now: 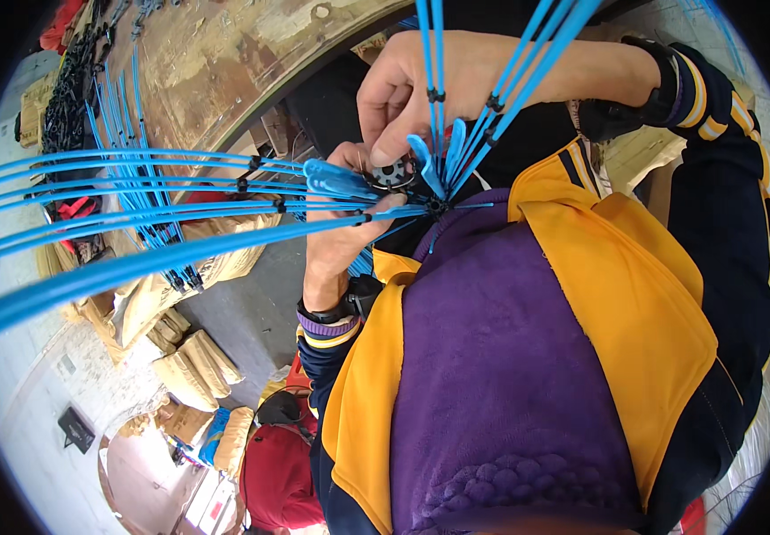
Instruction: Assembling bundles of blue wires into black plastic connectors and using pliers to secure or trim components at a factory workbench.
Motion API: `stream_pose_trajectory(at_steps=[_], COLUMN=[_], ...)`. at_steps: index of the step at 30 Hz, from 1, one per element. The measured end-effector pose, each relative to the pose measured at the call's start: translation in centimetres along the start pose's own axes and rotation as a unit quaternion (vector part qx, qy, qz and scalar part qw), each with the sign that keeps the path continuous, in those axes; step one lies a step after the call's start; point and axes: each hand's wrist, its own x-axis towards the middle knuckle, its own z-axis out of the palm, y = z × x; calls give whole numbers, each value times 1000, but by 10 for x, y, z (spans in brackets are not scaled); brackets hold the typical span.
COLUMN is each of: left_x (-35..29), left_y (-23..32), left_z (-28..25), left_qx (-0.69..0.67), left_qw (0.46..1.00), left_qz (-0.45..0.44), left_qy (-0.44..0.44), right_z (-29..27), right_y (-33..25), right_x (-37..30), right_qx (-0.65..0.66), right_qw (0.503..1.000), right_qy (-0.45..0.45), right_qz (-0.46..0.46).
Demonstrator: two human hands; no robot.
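Blue umbrella ribs [198, 217] with black joints fan out to the left and up from a small dark centre [437, 208] close to my chest. Among them sits a round black notched hub [391, 173]. My left hand [336, 234] is closed around the hub from below, its thumb beside the hub and rib ends crossing over the fingers. From above, my right hand [421, 89] bends in with its thumb and fingertips pressed on the hub's upper edge. Flat blue strips [336, 178] stick out next to the hub. Thin wire seems to loop near it.
A worn wooden table [215, 62] lies beyond my hands. Another bundle of blue ribs [140, 178] hangs at its left edge, near a dark tangled bunch [68, 116]. Tan sacks [193, 370] lie on the floor to the left. A person in red [278, 473] is at the lower left.
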Motion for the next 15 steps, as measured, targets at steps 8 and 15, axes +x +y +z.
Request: stream_pose_trajectory(at_steps=[8,15], left_x=[4,-2], left_y=[-2,2], left_z=[4,1], left_qx=[-25,-25], left_qw=[998,992], left_qz=[34,0], left_qy=[38,123], right_z=[-6,-16], right_y=[12,27], right_x=[6,14], right_qx=[-9,372], right_qw=[999,920], right_qy=[-12,-121], right_qz=[-50,12])
